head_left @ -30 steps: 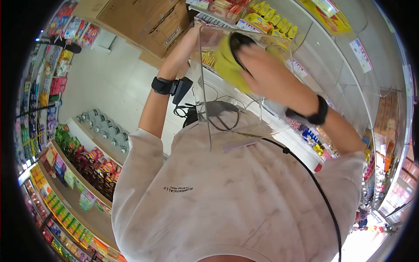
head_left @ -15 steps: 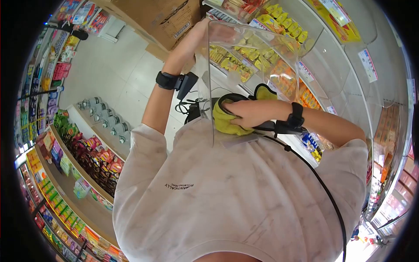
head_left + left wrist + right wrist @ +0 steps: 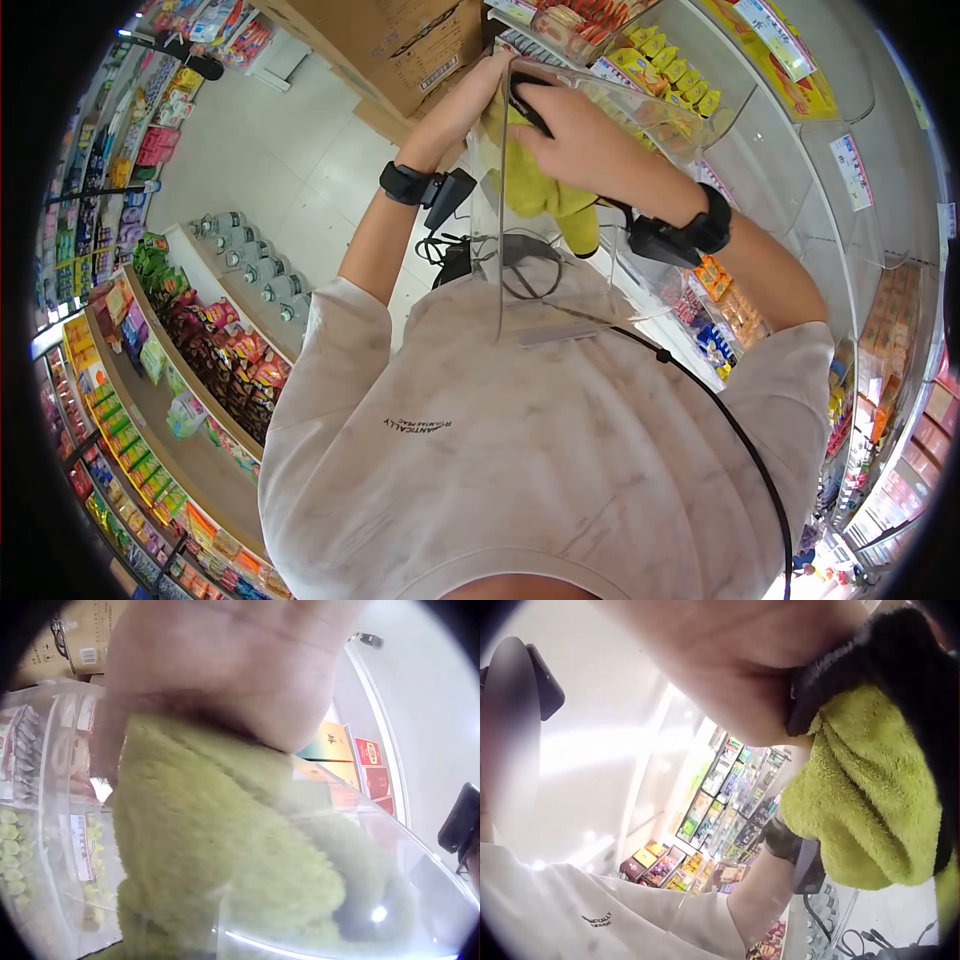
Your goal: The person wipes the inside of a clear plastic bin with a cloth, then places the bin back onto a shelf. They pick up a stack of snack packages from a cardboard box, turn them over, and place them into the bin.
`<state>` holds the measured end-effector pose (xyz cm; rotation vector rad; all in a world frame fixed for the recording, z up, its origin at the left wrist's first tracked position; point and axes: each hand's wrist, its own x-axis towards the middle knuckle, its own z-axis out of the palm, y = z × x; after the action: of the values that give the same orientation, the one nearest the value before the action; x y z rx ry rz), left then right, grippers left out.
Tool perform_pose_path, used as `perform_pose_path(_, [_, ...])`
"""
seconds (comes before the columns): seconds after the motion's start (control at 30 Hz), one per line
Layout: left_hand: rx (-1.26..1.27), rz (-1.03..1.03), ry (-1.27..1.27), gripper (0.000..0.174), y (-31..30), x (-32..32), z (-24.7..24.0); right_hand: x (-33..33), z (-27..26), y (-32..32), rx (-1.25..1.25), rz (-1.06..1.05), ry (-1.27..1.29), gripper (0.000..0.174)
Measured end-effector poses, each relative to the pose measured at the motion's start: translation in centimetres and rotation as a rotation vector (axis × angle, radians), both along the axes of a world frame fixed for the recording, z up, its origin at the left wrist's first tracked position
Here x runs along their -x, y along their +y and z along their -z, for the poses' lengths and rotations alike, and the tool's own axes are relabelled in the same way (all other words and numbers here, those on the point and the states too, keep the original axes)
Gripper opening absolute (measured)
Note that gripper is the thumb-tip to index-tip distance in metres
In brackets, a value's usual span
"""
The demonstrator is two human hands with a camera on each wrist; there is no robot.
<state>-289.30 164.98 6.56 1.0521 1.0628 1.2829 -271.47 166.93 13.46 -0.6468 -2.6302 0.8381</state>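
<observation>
I hold a clear plastic container (image 3: pixel 600 270) up in front of my chest. My left hand (image 3: pixel 470 95) grips its upper far edge; in the left wrist view the palm (image 3: pixel 240 667) lies against the clear wall. My right hand (image 3: pixel 575 135) reaches inside the container near the top and grips a yellow-green cloth (image 3: pixel 535 190) with a black edge, pressing it on the wall by the left hand. The cloth (image 3: pixel 225 855) shows through the plastic in the left wrist view. From the right wrist, the cloth (image 3: pixel 862 802) hangs below my right hand (image 3: pixel 757 667).
Shop shelves (image 3: pixel 760 160) with yellow snack packs (image 3: pixel 670 70) stand right behind the container. Cardboard boxes (image 3: pixel 400 40) sit on the floor ahead. A low shelf on the left carries bottles (image 3: pixel 250 275) and snack bags. A black cable (image 3: pixel 720 420) runs down my shirt.
My right hand with the cloth went from the top of the container down to its bottom, then back up to the top. The left hand kept its hold on the container.
</observation>
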Motion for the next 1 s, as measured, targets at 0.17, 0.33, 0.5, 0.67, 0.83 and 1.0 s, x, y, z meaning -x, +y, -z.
perform_pose_path(0.17, [0.049, -0.078, 0.015, 0.039, -0.7, -0.8, -1.2, -1.8, -4.0, 0.0, 0.073, 0.054, -0.013, 0.030])
perform_pose_path(0.33, [0.179, -0.092, -0.144, 0.047, -0.4, -0.7, 0.6, -2.1, -2.5, 0.9, -0.156, -0.050, 0.060, 0.018])
perform_pose_path(0.5, [0.140, -0.029, 0.051, 0.052, 1.7, 1.8, 5.9, -4.9, -1.1, 2.8, -0.372, -0.155, -0.145, 0.021])
perform_pose_path(0.67, [-0.067, 0.293, -0.029, 0.058, 0.4, 0.8, 1.5, -9.3, 0.2, 4.6, -0.308, -0.115, -0.380, 0.024])
perform_pose_path(0.83, [0.022, 0.087, 0.085, 0.055, -0.7, -0.3, -0.4, -11.0, 3.1, 3.9, -0.135, -0.128, -0.671, 0.023])
perform_pose_path(1.0, [0.022, 0.232, -0.231, 0.067, 1.0, 1.0, 3.3, -14.0, 3.4, -4.0, 0.306, -0.263, -0.842, 0.023])
